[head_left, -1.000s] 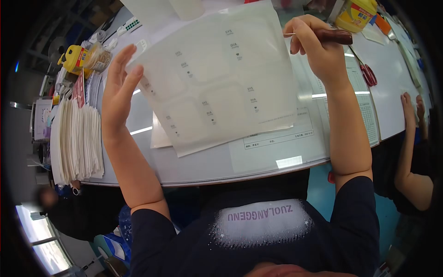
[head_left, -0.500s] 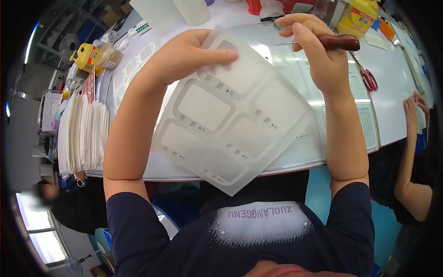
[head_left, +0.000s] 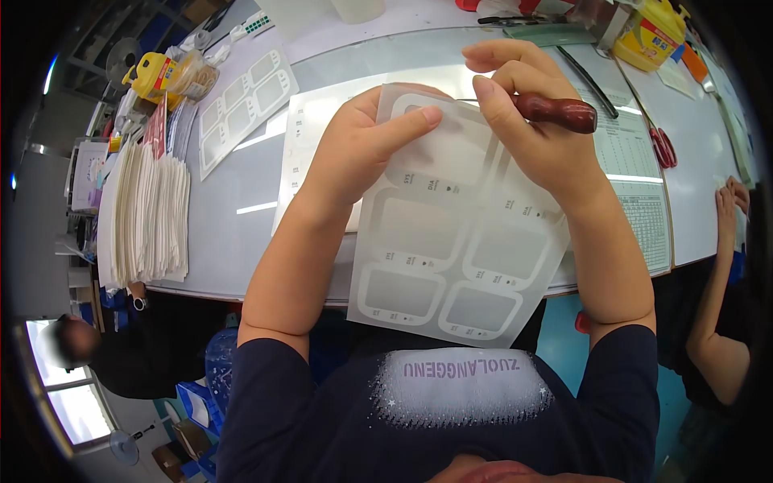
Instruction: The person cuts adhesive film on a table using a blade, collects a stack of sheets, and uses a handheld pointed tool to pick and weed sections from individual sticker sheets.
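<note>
While the left hand (head_left: 354,145) pinches a translucent printed sheet (head_left: 419,229), the right hand (head_left: 541,143) (curled around a brown-handled tool (head_left: 562,113)) has neared its edge, within reach.

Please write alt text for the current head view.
A person's left hand holds up a translucent sheet printed with rounded panels, while the right hand holds a thin-shafted, brown-handled tool. The table bears another panelled sheet and, at far left, stacked paper.

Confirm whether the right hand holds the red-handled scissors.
No, the right hand holds a brown-handled awl; the red-handled scissors lie on the table.
</note>
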### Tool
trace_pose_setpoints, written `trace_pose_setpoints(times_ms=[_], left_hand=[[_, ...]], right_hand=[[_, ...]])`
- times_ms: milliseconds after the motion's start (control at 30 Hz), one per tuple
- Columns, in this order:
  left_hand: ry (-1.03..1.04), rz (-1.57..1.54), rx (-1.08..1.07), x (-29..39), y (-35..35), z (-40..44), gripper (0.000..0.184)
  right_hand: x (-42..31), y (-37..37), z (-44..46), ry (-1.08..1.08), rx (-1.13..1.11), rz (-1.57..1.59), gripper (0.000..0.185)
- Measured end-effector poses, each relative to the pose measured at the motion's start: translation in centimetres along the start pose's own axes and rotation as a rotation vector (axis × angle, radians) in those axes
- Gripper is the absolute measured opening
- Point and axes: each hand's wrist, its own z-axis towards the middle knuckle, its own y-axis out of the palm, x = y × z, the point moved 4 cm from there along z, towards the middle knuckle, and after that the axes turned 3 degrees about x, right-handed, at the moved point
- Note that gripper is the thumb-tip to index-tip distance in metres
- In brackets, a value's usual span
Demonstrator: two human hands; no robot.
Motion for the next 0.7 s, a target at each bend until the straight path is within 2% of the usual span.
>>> trace_pose_setpoints(times_ms=[133,567,700], left_hand=[[0.09,0.031,0.027,0.2,-0.4,-0.2,0.029],[0.067,0.052,0.053,0.1,-0.7,-0.5,0.028],[0.101,0.059,0.066,0.0,-0.5,-0.4,0.027]], right_hand=[[0.3,0.4,0.0,-0.027,-0.015,-0.034,0.018],[0.3,1.3,-0.4,0.017,-0.052,-0.008,0.017],[0.0,1.5,-0.3,-0.104,-0.04,-0.101,0.017]])
